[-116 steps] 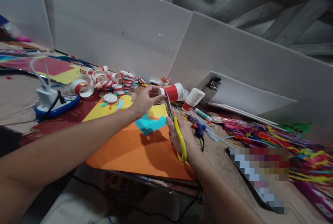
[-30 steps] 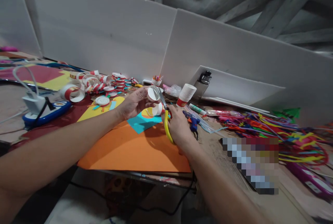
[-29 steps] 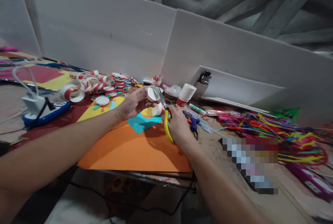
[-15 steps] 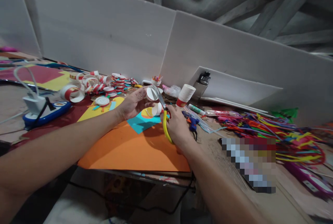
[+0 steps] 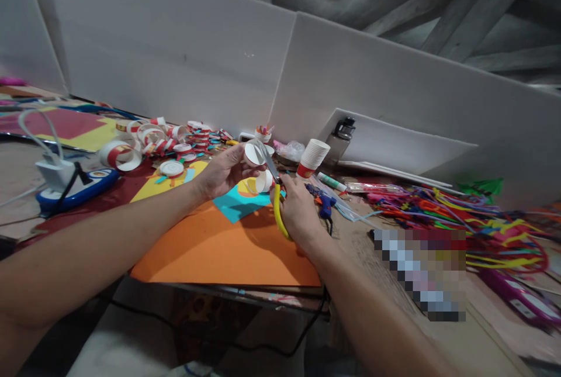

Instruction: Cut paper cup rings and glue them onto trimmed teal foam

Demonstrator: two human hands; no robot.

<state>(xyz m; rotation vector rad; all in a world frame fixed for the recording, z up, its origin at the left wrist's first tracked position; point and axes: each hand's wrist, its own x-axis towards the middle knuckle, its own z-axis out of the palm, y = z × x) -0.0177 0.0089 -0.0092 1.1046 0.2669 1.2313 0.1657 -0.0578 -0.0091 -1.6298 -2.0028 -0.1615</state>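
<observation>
My left hand [image 5: 221, 172] is closed around the cut-down base of a white paper cup [image 5: 252, 156], held above the table with its round white face toward me. In my right hand [image 5: 300, 210] are scissors with yellow handles [image 5: 278, 213]. Their blades lie across the cup base at its right side; whether they grip its edge I cannot tell. Beneath the hands are a blue paper piece [image 5: 234, 207] and a large orange sheet [image 5: 223, 248]. A cut white cup ring [image 5: 264, 182] rests just behind my right hand's scissors.
Cut cup rings [image 5: 120, 156] and red-and-white cup bases [image 5: 199, 137] lie at the back left. A stack of paper cups [image 5: 313, 155], a bottle [image 5: 340, 140] and a blue glue gun [image 5: 325, 204] stand or lie right of centre. Colourful pipe cleaners [image 5: 438, 207] spread rightward. A blue power strip [image 5: 79, 187] sits left.
The cup base has shifted slightly left and turned a little in my left hand, with the scissor blades still against it. The camera view has moved slightly.
</observation>
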